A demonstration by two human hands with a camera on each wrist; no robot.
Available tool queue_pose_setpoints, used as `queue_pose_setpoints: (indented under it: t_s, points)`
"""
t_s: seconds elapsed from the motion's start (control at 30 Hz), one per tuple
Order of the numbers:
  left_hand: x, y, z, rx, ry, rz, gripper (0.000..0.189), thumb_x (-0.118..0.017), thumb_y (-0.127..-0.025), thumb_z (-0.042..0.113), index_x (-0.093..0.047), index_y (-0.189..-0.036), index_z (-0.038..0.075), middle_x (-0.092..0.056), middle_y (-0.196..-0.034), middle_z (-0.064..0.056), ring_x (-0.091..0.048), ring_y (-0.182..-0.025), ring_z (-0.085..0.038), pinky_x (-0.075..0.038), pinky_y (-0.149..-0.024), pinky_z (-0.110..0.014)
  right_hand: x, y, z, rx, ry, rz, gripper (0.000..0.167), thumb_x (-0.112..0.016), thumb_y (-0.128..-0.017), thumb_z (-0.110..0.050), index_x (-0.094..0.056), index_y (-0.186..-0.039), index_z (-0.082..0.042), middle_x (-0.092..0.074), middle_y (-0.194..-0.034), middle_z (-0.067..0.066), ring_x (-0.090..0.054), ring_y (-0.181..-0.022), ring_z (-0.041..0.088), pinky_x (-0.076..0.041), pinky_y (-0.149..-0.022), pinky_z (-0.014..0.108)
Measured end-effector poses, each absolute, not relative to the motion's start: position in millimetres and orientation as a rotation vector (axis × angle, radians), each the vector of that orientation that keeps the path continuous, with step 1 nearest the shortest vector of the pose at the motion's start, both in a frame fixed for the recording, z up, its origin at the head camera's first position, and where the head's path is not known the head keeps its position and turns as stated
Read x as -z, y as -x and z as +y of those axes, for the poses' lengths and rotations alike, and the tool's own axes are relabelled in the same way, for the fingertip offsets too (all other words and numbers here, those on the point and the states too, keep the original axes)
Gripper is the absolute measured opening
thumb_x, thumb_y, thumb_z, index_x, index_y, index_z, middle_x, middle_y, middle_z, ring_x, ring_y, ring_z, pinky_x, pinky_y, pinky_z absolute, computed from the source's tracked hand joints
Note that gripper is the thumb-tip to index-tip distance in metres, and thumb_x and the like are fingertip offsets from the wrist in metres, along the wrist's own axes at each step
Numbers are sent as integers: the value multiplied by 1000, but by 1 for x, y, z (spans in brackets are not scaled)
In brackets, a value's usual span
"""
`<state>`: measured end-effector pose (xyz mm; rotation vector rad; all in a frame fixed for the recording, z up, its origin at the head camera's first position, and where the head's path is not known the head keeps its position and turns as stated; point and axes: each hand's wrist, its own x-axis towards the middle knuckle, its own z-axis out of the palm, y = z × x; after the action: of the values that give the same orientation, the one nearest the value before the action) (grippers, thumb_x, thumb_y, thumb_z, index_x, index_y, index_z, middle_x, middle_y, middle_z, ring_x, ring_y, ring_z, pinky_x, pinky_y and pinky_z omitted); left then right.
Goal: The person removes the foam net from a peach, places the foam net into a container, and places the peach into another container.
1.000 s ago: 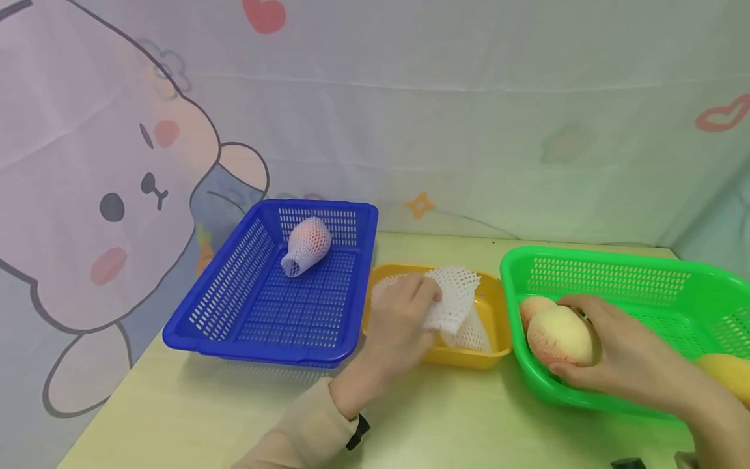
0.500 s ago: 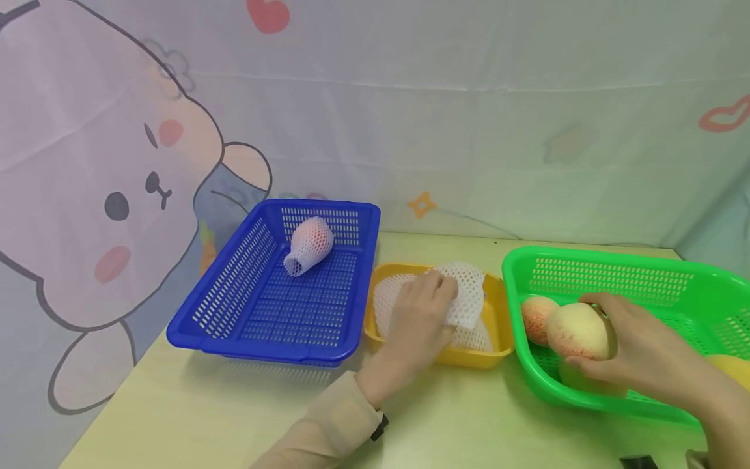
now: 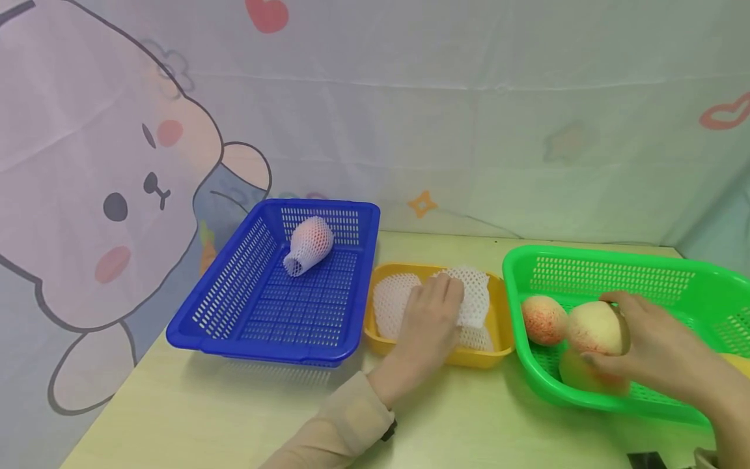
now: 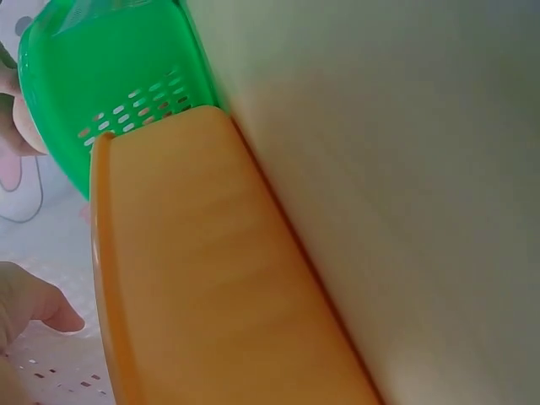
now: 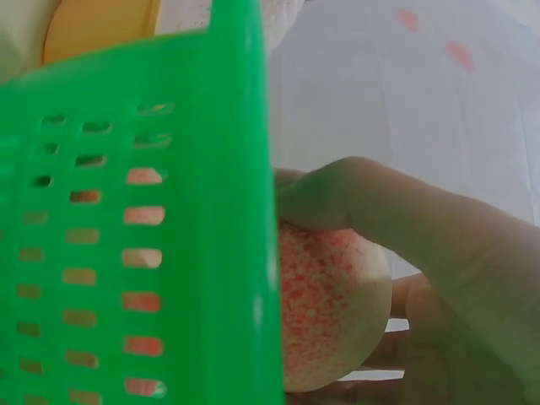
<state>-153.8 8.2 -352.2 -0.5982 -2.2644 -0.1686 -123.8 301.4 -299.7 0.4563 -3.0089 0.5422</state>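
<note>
My left hand (image 3: 430, 319) reaches into the yellow tray (image 3: 469, 357), fingers curled, and pinches a white foam fruit net (image 3: 474, 296). More foam netting (image 3: 394, 303) lies on the tray's left side. In the left wrist view the tray's wall hides most of that hand. At the left end of the green basket (image 3: 597, 254), my right hand (image 3: 662, 345) grips a pale yellow and pink peach (image 3: 593, 327), thumb in front and fingers behind. A smaller, redder peach (image 3: 543, 320) sits left of it, and another pale fruit (image 3: 588, 378) shows below it.
Left of the tray, a blue basket (image 3: 246, 348) holds one pinkish fruit in a foam net (image 3: 312, 244). A yellow fruit (image 3: 737, 363) shows partly behind my right forearm. A printed cloth (image 3: 469, 130) hangs behind the table (image 3: 193, 417).
My right hand has moved the peach rightward, away from the smaller one, uncovering a fruit beneath. My left hand has shifted right across the tray, and the net has moved with it.
</note>
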Motion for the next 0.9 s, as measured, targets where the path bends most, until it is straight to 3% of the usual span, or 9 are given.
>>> queue_pose_setpoints:
  t_s: [0.17, 0.4, 0.63, 0.9]
  points:
    - [353, 155, 14, 146, 590, -2270, 36, -71, -65, 1, -49, -91, 11, -50, -86, 1, -49, -75, -13, -38, -64, -22, 300, 125, 306, -517, -438, -3003, 78, -81, -73, -37, -43, -127, 3, -56, -108, 28, -56, -84, 32, -41, -59, 32]
    - [355, 159, 24, 76, 570, -2300, 30, -70, -72, 6, -52, -94, 14, -50, -86, 2, -51, -79, -13, -41, -66, -23, 301, 125, 313, -526, -423, -2984, 79, -82, -73, -37, -42, -127, 5, -56, -106, 26, -55, -81, 29, -40, -59, 30]
    - [358, 164, 33, -8, 512, -2275, 15, -62, -84, 8, -51, -91, 16, -49, -82, 3, -51, -77, -12, -40, -65, -22, 302, 127, 323, -476, -401, -2942, 83, -84, -68, -35, -44, -124, 11, -56, -102, 32, -56, -78, 32, -39, -57, 30]
    - [359, 168, 36, -42, 518, -2397, 20, -66, -84, 12, -48, -92, 15, -47, -83, 4, -47, -73, -11, -38, -64, -22, 300, 127, 331, -427, -327, -3007, 84, -83, -69, -38, -42, -125, 10, -54, -102, 33, -56, -76, 33, -37, -56, 29]
